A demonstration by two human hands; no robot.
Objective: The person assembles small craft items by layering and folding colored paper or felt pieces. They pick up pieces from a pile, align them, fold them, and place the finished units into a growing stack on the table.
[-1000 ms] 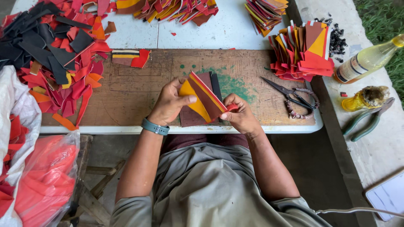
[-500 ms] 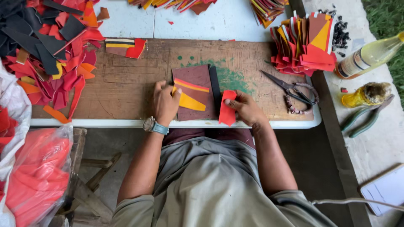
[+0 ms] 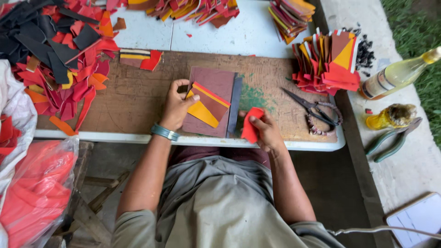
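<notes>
Hands at work on cut leather pieces on a brown board atop the white counter point(image 3: 257, 32).
Left hand point(image 3: 177, 106) pinches the striped yellow, orange and brown leather panel point(image 3: 207, 104) lying on a maroon leather sheet point(image 3: 216, 80); right hand point(image 3: 266, 131) pinches a small red leather scrap point(image 3: 251, 125) near black scissors point(image 3: 312, 110).

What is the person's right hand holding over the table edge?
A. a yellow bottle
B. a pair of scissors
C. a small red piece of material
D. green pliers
C: the right hand pinches a small red piece, while the scissors, the yellow bottle and the green pliers lie untouched further to that side.
</notes>
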